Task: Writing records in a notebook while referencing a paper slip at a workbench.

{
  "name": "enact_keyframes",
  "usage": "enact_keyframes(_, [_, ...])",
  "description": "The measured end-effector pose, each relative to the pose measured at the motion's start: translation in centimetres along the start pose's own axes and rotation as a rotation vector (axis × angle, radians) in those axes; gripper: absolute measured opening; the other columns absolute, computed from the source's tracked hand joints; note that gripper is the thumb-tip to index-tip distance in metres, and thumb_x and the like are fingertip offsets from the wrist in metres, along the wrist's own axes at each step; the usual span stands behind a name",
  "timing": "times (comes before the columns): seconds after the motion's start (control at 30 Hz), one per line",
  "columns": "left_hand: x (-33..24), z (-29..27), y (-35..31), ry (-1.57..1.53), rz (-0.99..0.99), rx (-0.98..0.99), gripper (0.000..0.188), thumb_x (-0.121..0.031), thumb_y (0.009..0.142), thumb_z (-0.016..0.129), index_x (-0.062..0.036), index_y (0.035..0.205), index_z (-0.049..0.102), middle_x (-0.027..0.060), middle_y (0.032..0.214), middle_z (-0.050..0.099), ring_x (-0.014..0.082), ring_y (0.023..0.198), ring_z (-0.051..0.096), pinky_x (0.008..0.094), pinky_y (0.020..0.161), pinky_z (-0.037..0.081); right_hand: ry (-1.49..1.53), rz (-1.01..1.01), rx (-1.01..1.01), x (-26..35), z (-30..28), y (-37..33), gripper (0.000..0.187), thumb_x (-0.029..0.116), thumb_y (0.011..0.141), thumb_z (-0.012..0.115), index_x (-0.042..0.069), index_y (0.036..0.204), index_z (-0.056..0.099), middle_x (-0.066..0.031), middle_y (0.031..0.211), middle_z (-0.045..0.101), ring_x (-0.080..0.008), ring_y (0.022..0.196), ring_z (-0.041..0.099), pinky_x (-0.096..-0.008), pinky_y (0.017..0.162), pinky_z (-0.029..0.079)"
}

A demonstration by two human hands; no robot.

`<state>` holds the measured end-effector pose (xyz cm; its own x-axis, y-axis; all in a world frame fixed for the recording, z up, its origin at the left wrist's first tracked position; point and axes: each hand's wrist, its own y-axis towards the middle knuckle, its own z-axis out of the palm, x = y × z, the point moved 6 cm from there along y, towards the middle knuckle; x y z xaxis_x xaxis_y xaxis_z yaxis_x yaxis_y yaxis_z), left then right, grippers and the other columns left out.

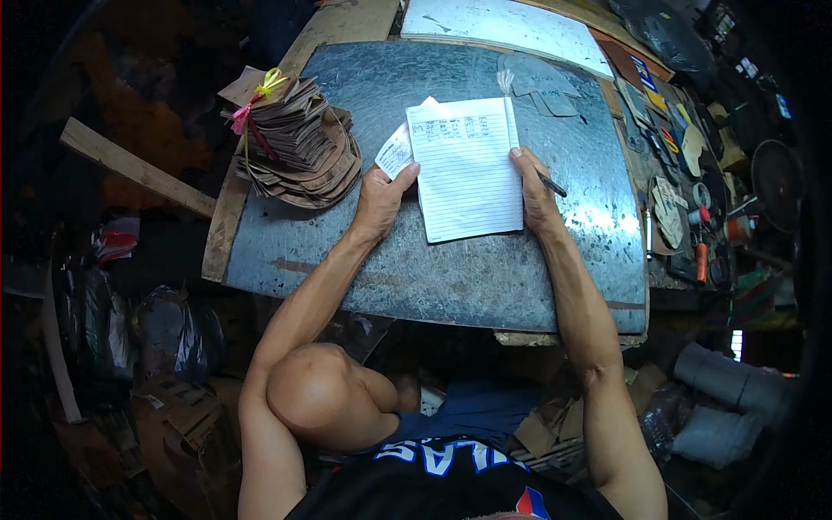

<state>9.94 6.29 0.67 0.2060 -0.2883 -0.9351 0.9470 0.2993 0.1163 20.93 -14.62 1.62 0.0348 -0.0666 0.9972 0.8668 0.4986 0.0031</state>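
Note:
A lined notepad (468, 186) with handwriting near its top is held up over the metal-covered table. My left hand (381, 199) is closed on its left edge, thumb on top. A smaller piece of paper with writing (396, 154) sticks out from behind the pad just above that hand. My right hand (536, 191) grips the right edge with the thumb, and a dark pen (551, 184) juts out from between its fingers. To the left of the pad stands a stack of brown cut pieces (295, 143), tied in bundles with yellow and pink ribbon.
The metal-topped table (347, 286) has grey flat cut-outs (546, 85) at its far right. A white board (507, 30) lies beyond. On the right, a side bench holds scissors (669, 140), an orange-handled tool (701, 262) and scraps. A wooden plank (139, 169) juts out at left.

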Motion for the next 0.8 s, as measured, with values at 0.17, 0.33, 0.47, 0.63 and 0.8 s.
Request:
enact_keyframes(0.17, [0.13, -0.07, -0.04, 0.001, -0.01, -0.004, 0.034, -0.008, 0.092, 0.06, 0.0042, 0.124, 0.055, 0.0106, 0.119, 0.062, 0.0162, 0.11, 0.058, 0.0297, 0.097, 0.044, -0.007, 0.001, 0.004, 0.29, 0.17, -0.14, 0.044, 0.04, 0.095, 0.047, -0.001, 0.107, 0.058, -0.0089, 0.087, 0.059, -0.0131, 0.078, 0.054, -0.0267, 0.07, 0.043])
enact_keyframes(0.33, [0.08, -0.02, 0.11, -0.007, 0.015, -0.005, 0.034, -0.007, 0.092, 0.059, 0.0046, 0.123, 0.054, 0.0106, 0.119, 0.062, 0.016, 0.109, 0.059, 0.0297, 0.097, 0.044, -0.007, 0.001, 0.011, 0.21, 0.17, -0.05, 0.044, 0.04, 0.096, 0.047, -0.001, 0.107, 0.058, -0.009, 0.087, 0.06, -0.013, 0.078, 0.055, -0.0265, 0.07, 0.044])
enact_keyframes(0.47, [0.04, -0.13, -0.03, -0.013, 0.001, -0.01, 0.034, -0.007, 0.092, 0.059, 0.005, 0.123, 0.054, 0.0108, 0.119, 0.062, 0.016, 0.109, 0.059, 0.0298, 0.097, 0.044, 0.019, -0.009, 0.018, 0.32, 0.31, -0.07, 0.044, 0.04, 0.095, 0.048, -0.001, 0.108, 0.058, -0.0089, 0.088, 0.06, -0.0128, 0.079, 0.055, -0.0263, 0.07, 0.044])
enact_keyframes(0.63, [-0.03, 0.06, -0.02, -0.022, -0.008, -0.008, 0.033, -0.008, 0.092, 0.061, 0.005, 0.122, 0.054, 0.0117, 0.119, 0.062, 0.0155, 0.11, 0.058, 0.0301, 0.097, 0.045, 0.025, -0.012, 0.014, 0.15, 0.03, -0.02, 0.043, 0.039, 0.095, 0.049, -0.001, 0.108, 0.058, -0.0089, 0.088, 0.06, -0.0126, 0.079, 0.055, -0.0256, 0.071, 0.044])
enact_keyframes(0.8, [-0.06, -0.09, 0.0, 0.002, 0.002, -0.01, 0.033, -0.008, 0.092, 0.06, 0.0047, 0.122, 0.054, 0.0118, 0.119, 0.062, 0.0163, 0.11, 0.058, 0.0304, 0.097, 0.045, 0.041, 0.001, 0.025, 0.42, 0.33, -0.2, 0.042, 0.039, 0.095, 0.049, -0.001, 0.108, 0.058, -0.0089, 0.09, 0.06, -0.0129, 0.081, 0.055, -0.0253, 0.072, 0.044])
